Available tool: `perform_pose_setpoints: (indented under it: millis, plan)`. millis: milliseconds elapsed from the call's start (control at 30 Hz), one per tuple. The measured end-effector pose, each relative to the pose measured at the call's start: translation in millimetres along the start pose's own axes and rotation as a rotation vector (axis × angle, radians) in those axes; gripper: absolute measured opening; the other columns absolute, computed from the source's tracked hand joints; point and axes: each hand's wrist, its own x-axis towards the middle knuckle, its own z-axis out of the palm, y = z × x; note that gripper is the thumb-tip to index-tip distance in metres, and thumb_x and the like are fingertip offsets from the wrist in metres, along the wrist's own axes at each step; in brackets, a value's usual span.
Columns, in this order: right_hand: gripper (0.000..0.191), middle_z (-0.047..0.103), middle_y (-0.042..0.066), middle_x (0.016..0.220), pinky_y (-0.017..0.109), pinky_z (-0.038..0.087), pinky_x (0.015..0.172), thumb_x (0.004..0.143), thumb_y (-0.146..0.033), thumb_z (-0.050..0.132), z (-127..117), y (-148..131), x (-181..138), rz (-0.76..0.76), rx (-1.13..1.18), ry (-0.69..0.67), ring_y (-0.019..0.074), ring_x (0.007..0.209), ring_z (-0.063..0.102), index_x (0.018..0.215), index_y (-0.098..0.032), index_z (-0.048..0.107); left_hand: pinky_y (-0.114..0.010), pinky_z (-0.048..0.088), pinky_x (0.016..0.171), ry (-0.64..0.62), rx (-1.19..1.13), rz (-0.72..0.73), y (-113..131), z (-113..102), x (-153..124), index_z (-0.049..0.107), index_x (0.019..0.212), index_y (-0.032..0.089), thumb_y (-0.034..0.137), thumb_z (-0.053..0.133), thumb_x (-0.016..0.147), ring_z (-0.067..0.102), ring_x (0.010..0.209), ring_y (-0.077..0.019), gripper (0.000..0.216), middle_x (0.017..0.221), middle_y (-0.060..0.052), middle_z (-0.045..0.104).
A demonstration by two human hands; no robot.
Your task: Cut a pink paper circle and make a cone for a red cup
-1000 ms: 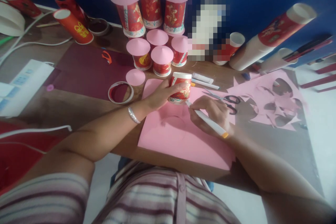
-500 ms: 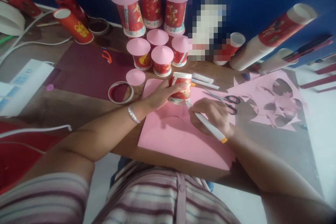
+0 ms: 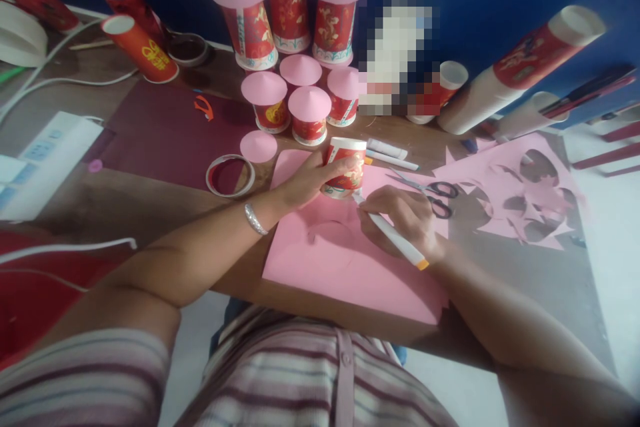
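Observation:
A red-and-white paper cup (image 3: pixel 345 163) with a gold pattern stands in the grip of my left hand (image 3: pixel 315 180), thumb across its front. My right hand (image 3: pixel 403 217) pinches a white marker pen (image 3: pixel 397 240) with an orange end; its tip is at the cup's lower white band, where green marks show. Whether the tip touches the cup I cannot tell. Beneath both hands lies a pink paper sheet (image 3: pixel 305 260) with a curved line on it. Scissors (image 3: pixel 433 193) with dark handles rest just beyond my right hand, and more markers (image 3: pixel 393 153) lie behind the cup.
Several red cups with pink cone tops (image 3: pixel 309 110) stand at the back. Pink paper scraps (image 3: pixel 540 197) spread to the right. A tape roll (image 3: pixel 230 175) and a pink paper disc (image 3: pixel 259 147) lie left of the cup. A white power strip (image 3: pixel 55 167) sits far left.
My right hand and the marker have shifted very slightly at the cup's lower band. My left hand still holds the cup in the same place.

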Motion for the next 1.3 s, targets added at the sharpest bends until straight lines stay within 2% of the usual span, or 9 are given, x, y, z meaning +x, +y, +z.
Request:
perform_pose_setpoints:
  millis: [600,1000,1300]
  plan:
    - [0.020,0.068,-0.003,0.071,0.023,0.050,0.052,0.090,-0.005,0.066,1.9,0.0,-0.1,0.030,0.052,0.010,0.0121,0.058,0.066,0.096,-0.023,0.058,-0.025,0.053,0.077,-0.014,0.042,-0.022,0.4,1.3,1.1,0.065,0.101,0.018,0.047,0.081,0.089,0.064,0.078,-0.0115,0.035,0.083,0.000,0.067]
    - [0.023,0.070,-0.002,0.073,0.024,0.049,0.051,0.085,-0.001,0.067,1.7,1.9,-0.8,0.048,0.049,0.046,0.0132,0.059,0.067,0.092,-0.022,0.060,-0.024,0.053,0.072,-0.049,0.030,0.005,0.2,1.9,1.3,0.066,0.096,0.018,0.050,0.081,0.089,0.066,0.077,-0.0123,0.036,0.085,-0.002,0.070]
    - [0.023,0.067,-0.003,0.070,0.025,0.049,0.050,0.084,-0.002,0.066,2.4,1.5,-0.3,0.060,0.026,0.057,0.0132,0.057,0.066,0.091,-0.023,0.059,-0.025,0.054,0.074,-0.021,-0.021,0.001,-0.6,1.0,0.5,0.066,0.103,0.018,0.047,0.081,0.089,0.070,0.081,-0.0131,0.035,0.089,-0.001,0.072]
